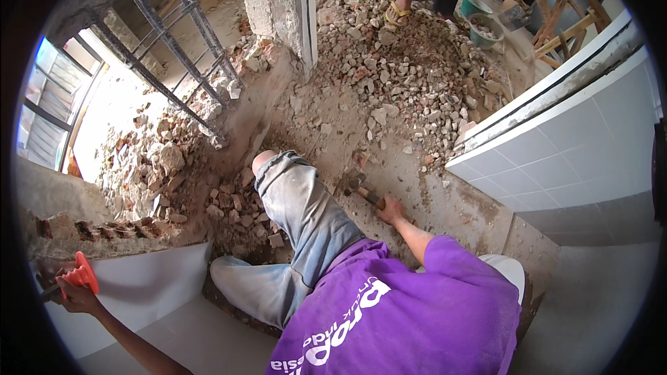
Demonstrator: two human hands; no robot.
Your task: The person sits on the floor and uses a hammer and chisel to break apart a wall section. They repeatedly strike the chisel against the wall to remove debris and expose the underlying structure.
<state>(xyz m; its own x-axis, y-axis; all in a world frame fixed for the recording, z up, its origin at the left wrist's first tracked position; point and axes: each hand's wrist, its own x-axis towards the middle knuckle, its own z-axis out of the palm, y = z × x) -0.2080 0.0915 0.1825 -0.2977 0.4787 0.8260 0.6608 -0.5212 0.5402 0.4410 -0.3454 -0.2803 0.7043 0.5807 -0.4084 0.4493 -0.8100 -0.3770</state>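
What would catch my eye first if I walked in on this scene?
Probably the grey and red heap of broken brick and concrete rubble across the floor at top centre. At lower left, the left hand grips a chisel with an orange hand guard by a broken brick wall; the right hand holds a wooden-handled hammer on the dusty floor.

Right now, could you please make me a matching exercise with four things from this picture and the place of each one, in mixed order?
Things:
1. hammer
2. orange hand guard
3. green bucket
4. metal window bars

Places:
A. far up, near another person's feet, beside the rubble
B. in the right hand, its head resting on the dusty floor
C. upper left, above a heap of broken brick
D. in the left hand, low on the left, by the broken brick wall

Pairs: 1-B, 2-D, 3-A, 4-C
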